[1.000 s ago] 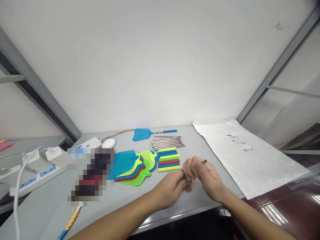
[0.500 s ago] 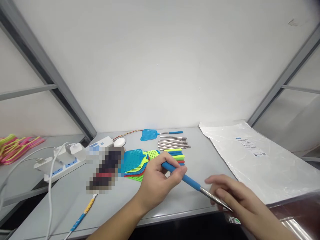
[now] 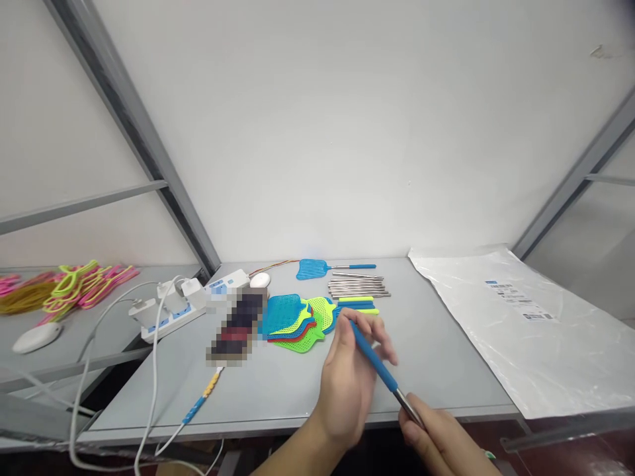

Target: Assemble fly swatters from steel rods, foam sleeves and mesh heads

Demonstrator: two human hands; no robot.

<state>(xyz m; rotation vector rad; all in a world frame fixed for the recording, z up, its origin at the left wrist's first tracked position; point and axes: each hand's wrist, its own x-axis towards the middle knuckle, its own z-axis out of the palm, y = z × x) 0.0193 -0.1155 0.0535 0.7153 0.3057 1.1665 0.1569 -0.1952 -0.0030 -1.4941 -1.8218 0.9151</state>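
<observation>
My right hand [image 3: 429, 430] is wrapped round the metal rod of a fly swatter handle, whose blue grip [image 3: 376, 358] slants up to the left. The grip's upper end rests against my left hand [image 3: 347, 387], whose fingers are stretched out, slightly blurred and not wrapped round it. Behind my left hand lies a fanned stack of fly swatter heads [image 3: 285, 312] in blue, yellow, red and green. Coloured grips [image 3: 356, 301] lie beside it, partly hidden by my fingers. Farther back are several metal rods [image 3: 358, 287] and a whole blue fly swatter [image 3: 312, 269].
A large white plastic bag [image 3: 476, 317] covers the table's right side. At left are a blurred-out dark object [image 3: 238, 327], a white power strip [image 3: 173, 317] with plugs and cables, and a round white device [image 3: 260, 281]. Pink and yellow cords [image 3: 84, 284] lie farther left.
My left hand has loosened from its pinch on the blue grip and stretched its fingers. My right hand has closed round the metal rod. The view has shifted left.
</observation>
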